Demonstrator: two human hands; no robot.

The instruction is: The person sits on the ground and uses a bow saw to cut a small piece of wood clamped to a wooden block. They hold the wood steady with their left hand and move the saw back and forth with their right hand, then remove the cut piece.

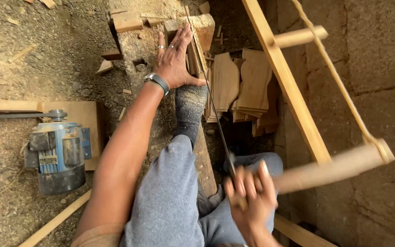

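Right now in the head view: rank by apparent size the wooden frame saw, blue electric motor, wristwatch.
1. Wooden frame saw, gripped by the right hand; it is nearer the camera, which inflates it.
2. Blue electric motor.
3. Wristwatch on the left hand.

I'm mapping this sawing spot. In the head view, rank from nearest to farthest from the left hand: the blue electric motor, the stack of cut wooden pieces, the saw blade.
1. Saw blade, right beside the left hand.
2. Stack of cut wooden pieces, just right of it.
3. Blue electric motor, lower left.
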